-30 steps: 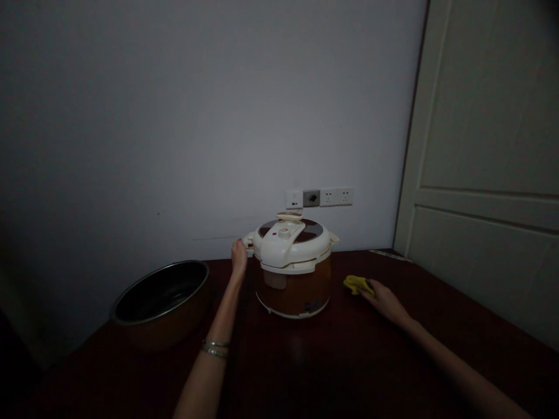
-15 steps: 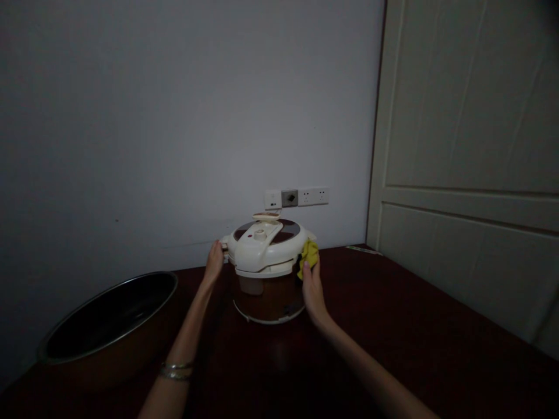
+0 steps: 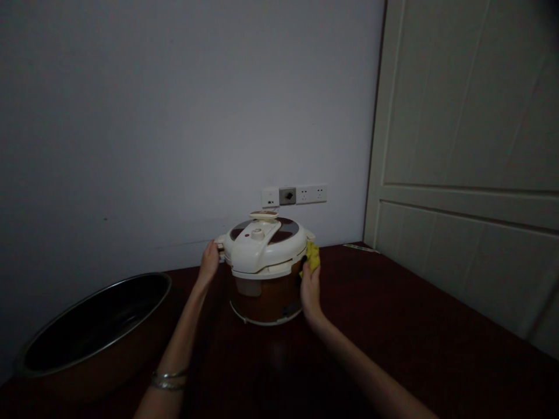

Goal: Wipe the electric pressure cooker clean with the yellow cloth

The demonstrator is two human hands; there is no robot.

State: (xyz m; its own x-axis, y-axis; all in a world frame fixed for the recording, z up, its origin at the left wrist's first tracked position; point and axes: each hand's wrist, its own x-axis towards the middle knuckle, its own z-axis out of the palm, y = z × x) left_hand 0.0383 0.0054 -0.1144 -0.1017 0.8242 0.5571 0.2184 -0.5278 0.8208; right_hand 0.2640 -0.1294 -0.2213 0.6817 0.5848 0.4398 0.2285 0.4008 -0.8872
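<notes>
An electric pressure cooker [image 3: 267, 291] with a cream lid and brown body stands upright on the dark red table [image 3: 375, 326]. My left hand [image 3: 209, 262] is closed around the cooker's left side handle. On the other side, my right hand [image 3: 310, 286] presses a yellow cloth [image 3: 313, 256] against the cooker's upper right side. Part of the cloth and some fingers are hidden behind that hand. The lid is on the cooker, with its top handle [image 3: 264, 215] and a round knob [image 3: 257, 234] showing.
A large dark bowl-shaped pot [image 3: 100, 349] with a shiny rim sits on the left. Behind the cooker is a pale wall with a row of sockets [image 3: 304, 194]. A pale panelled door [image 3: 463, 192] borders the right, and a thin patterned strip [image 3: 360, 248] lies near the corner.
The whole view has shifted slightly, so everything appears a little further left. The cloth has moved slightly along the cooker's right side. My left hand keeps its hold on the handle.
</notes>
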